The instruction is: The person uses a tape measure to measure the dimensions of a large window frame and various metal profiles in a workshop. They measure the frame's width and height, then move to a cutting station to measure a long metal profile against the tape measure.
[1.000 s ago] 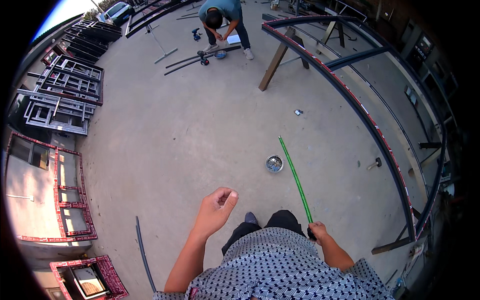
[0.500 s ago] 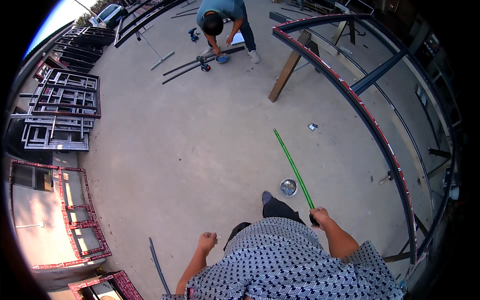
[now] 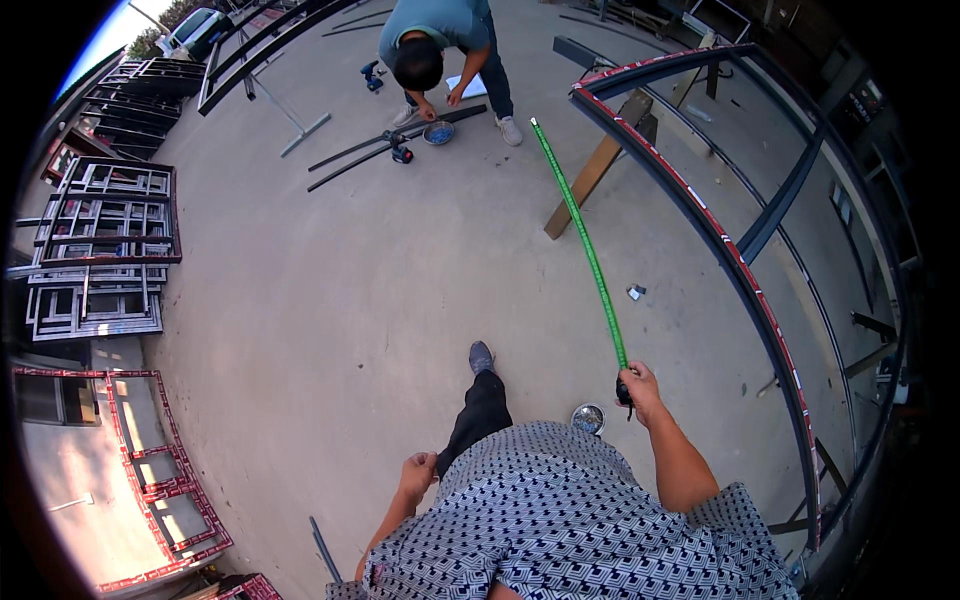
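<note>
My right hand (image 3: 643, 390) is closed around a black tape measure (image 3: 626, 389). Its long green blade (image 3: 586, 243) stretches away from me, the tip ending near the far wooden trestle leg. Low at my left side, my left hand (image 3: 418, 474) is held with its fingers curled together; anything in them is too small to make out. A round metal bowl of small metal pieces (image 3: 588, 418) rests on the floor beside my right forearm, partly hidden by my shirt.
A large curved dark frame with red-and-white edging (image 3: 697, 201) stands on wooden legs (image 3: 585, 185) at right. Ahead, a co-worker (image 3: 430, 45) bends over a bowl (image 3: 438, 133), dark bars and a drill (image 3: 401, 154). Metal frames (image 3: 105, 225) are stacked at left. A small object (image 3: 636, 292) lies on the floor.
I have stepped forward, one foot now ahead. My right hand has moved up and forward with the tape measure, and more of the green blade shows, reaching farther away.
</note>
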Motion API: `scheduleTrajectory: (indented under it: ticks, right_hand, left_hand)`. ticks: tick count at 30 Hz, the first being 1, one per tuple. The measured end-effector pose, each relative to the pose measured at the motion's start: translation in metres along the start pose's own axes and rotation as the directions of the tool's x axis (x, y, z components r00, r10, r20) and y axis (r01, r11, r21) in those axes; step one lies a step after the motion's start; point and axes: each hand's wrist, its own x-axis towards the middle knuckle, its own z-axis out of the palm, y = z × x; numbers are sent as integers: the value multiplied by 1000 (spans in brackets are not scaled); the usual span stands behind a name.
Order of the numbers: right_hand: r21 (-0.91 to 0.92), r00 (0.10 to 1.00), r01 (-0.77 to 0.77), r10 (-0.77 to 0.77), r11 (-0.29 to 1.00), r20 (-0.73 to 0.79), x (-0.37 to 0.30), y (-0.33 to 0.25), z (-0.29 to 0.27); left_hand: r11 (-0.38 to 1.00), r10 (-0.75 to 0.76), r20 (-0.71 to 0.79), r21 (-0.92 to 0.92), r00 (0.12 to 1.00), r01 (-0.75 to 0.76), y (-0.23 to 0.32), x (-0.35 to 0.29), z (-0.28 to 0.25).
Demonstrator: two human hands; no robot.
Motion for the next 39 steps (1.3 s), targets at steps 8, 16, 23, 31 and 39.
scheduleTrajectory:
  ticks: [8,16,23,31,39]
  right_hand:
    - [179,993,114,-109,977,-37,34,-27,80]
    - [425,983,183,-174,887,-61,71,-173,151]
    - [622,982,150,-190,769,-3,173,-294,197]
    - [700,976,133,-215,701,29,279,-466,222]
    - [763,964,252,-221,595,-146,347,-569,249]
  left_hand:
    - [915,388,133,66,912,-399,167,152,-113]
    - [862,506,46,-36,861,-505,427,143,-112]
    - [823,526,260,88,810,-562,441,228,-66]
    - [978,209,162,-42,964,-205,473,272,-107]
    - [860,463,266,97,846,-501,666,289,-99]
